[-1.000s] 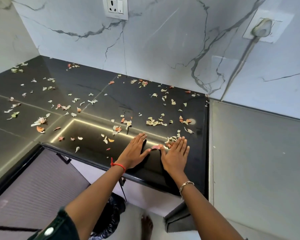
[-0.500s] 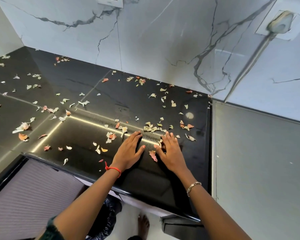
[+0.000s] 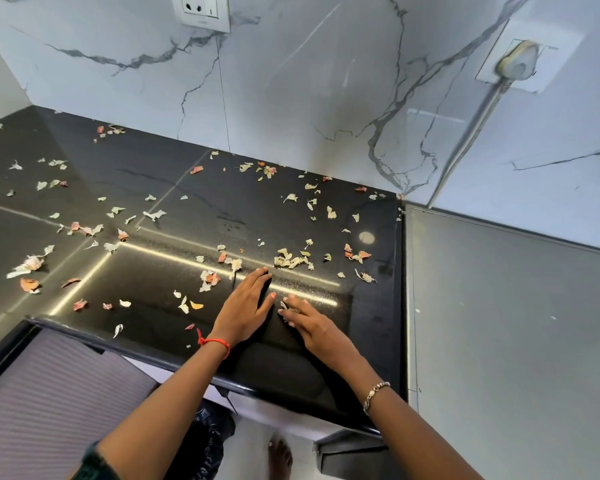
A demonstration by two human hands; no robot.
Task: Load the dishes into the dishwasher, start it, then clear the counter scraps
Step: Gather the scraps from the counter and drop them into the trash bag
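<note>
Under fingertips of the right hand (image 3: 314,329), one small scrap clump (image 3: 286,308) is pressed; left hand (image 3: 246,306) lies flat just beside, both unclenched, with dozens of scraps (image 3: 291,261) beyond them on one counter (image 3: 160,271).

Left hand (image 3: 245,311) flat; right hand (image 3: 314,329) palm-down beside

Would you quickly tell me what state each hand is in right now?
Left hand: open, flat on the counter.
Right hand: open, touching a few scraps.
</note>
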